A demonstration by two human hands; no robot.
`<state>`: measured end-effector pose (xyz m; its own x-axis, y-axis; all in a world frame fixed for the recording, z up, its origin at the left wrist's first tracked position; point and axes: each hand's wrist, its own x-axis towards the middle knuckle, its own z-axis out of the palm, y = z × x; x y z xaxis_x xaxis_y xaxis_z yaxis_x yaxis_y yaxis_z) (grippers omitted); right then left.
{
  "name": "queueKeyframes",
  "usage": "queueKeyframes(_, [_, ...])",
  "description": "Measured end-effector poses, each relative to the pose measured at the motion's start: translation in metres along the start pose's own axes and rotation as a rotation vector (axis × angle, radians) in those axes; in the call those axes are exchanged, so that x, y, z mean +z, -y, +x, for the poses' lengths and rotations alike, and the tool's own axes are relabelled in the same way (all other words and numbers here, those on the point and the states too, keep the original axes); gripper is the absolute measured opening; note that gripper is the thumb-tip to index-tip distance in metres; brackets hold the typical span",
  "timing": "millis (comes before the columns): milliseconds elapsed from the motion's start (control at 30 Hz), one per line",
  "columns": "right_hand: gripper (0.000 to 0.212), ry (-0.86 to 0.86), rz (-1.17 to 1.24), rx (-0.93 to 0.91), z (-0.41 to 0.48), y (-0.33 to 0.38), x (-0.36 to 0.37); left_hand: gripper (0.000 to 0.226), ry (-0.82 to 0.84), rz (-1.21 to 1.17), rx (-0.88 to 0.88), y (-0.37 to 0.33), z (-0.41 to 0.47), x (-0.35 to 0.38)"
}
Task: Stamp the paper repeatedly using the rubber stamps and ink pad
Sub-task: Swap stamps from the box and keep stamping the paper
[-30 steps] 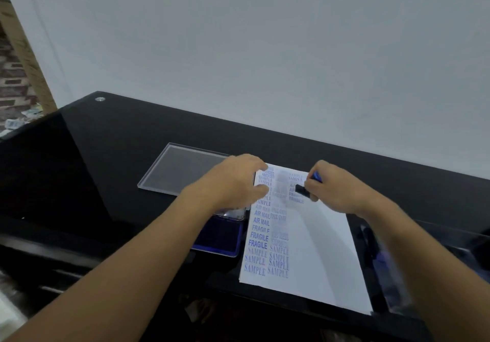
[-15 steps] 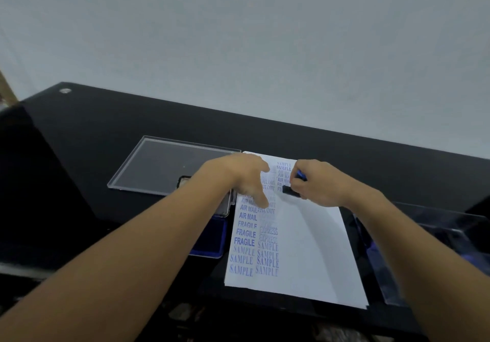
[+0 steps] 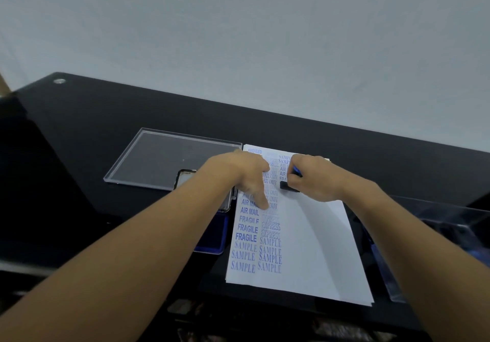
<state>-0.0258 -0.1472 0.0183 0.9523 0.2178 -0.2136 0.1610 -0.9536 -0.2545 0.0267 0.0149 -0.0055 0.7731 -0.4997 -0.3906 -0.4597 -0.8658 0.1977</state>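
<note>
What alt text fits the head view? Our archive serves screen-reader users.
A person's right hand presses a small black-and-blue rubber stamp onto a white paper already filled with blue SAMPLE, FRAGILE, AIR MAIL and EXPRESS marks, while the left hand steadies the sheet. A blue ink pad and clear plastic lid lie to the left on a black table.

Right hand and stamp now slightly lower on the paper (left hand fingers more spread)

**Stamped sheet, stamp and ink pad**

A white paper sheet lies flat, its left side filled with blue stamped words. A small black-and-blue rubber stamp touches its upper part. The blue ink pad sits just left, open.
</note>
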Motion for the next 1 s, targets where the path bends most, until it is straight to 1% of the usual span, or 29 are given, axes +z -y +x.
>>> queueKeyframes(233, [0.038,0.006,0.005,0.018,0.004,-0.002,0.004,0.100,0.020,-0.006,-0.007,0.000,0.000,0.000])
queueKeyframes(433, [0.023,-0.009,0.003,0.091,0.015,-0.010,0.016,0.100,0.016,0.023,-0.005,0.000,0.001,0.000])
queueKeyframes(500, [0.022,-0.010,-0.011,0.116,0.018,-0.013,0.020,0.100,0.015,0.034,-0.006,0.000,0.001,0.001])
queueKeyframes(700, [0.014,-0.031,0.000,0.101,0.018,-0.017,0.029,0.104,0.030,0.036,-0.017,0.001,0.002,0.003])
queueKeyframes(867, [0.012,-0.074,0.020,0.104,0.022,-0.020,0.035,0.114,0.071,0.035,-0.042,0.001,0.005,0.001])
queueKeyframes(1000, [0.009,-0.098,0.034,0.115,0.025,-0.021,0.040,0.111,0.084,0.035,-0.060,-0.003,0.003,-0.001])
